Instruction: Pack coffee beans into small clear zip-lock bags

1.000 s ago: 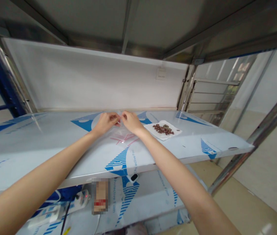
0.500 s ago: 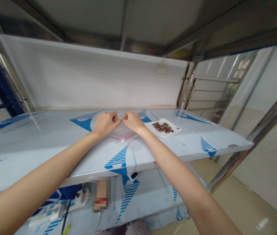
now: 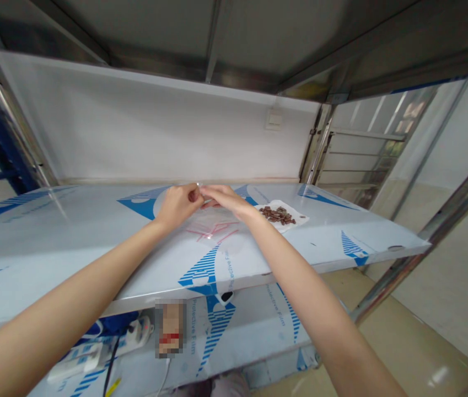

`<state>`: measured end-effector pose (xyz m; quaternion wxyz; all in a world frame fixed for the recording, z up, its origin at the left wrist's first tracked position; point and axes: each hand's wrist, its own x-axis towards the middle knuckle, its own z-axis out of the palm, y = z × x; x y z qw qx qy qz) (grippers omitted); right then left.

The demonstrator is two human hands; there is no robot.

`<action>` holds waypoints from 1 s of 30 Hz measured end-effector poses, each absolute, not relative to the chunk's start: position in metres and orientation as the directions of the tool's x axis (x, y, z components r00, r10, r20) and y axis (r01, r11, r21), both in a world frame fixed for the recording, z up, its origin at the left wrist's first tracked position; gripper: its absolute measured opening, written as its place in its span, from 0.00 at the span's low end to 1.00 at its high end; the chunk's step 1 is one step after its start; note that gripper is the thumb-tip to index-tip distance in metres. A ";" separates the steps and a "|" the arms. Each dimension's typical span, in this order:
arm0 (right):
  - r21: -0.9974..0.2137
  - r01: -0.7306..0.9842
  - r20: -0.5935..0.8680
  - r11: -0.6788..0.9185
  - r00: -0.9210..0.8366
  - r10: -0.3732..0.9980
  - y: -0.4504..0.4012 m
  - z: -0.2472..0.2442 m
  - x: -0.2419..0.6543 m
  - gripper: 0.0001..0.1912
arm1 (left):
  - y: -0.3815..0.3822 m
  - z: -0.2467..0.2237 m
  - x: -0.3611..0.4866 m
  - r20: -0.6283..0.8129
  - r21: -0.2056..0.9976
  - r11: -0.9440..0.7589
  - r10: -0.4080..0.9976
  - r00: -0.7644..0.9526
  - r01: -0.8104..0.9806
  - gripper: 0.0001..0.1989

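Above the shelf, my left hand (image 3: 179,204) is closed in a pinch. A sliver of clear plastic, apparently a small clear plastic bag (image 3: 199,185), shows at its fingertips. My right hand (image 3: 224,198) meets it from the right, its fingers straighter and laid together against the same spot, with the thumb below. Most of the bag is hidden by the fingers. Below the hands lie several clear zip bags with red strips (image 3: 211,230). Just right of my right wrist, a pile of small brown pieces (image 3: 278,215) rests on a white sheet (image 3: 300,220).
The metal shelf (image 3: 93,248) carries blue-printed protective film. Another shelf (image 3: 159,38) hangs low overhead, with a wall behind. On the lower level are a power strip (image 3: 80,358), a plugged-in charger (image 3: 140,333), a blurred-out object (image 3: 170,328) and a small dark-and-white item (image 3: 226,298).
My right hand has shifted slightly, its fingers straightening from a curled pinch and lying closer over the left fingertips. The left hand stays nearly in place. More of the red-striped bags shows.
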<state>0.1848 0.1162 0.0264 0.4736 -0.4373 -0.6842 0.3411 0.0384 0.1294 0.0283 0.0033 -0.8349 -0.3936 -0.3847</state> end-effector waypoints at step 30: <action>-0.745 0.573 0.420 0.342 0.005 0.908 0.122 0.022 0.191 0.09 | 0.152 0.012 0.031 0.643 -0.198 -0.852 0.260 0.720 0.484 0.28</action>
